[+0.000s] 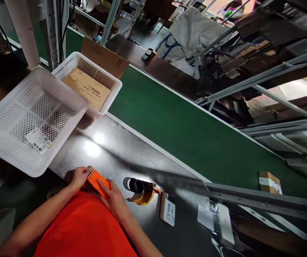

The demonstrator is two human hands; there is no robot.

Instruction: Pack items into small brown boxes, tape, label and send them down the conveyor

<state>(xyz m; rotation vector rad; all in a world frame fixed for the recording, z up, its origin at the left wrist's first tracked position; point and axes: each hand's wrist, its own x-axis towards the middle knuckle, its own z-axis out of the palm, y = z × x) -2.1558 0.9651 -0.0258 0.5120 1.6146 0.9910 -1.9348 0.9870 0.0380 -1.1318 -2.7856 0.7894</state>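
Orange-sleeved chest lowest in frame; just above it, a small flat orange box (97, 183) held over the dark glossy worktop (107, 150) edge. Left hand (80, 177) fingers pinch its far end, right hand (115, 200) fingers wrap its near side. Tape dispenser (142, 191) lies just right.

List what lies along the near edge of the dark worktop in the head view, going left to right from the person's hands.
Left hand → small orange box held in both hands → right hand → tape dispenser → small white device → white labels.
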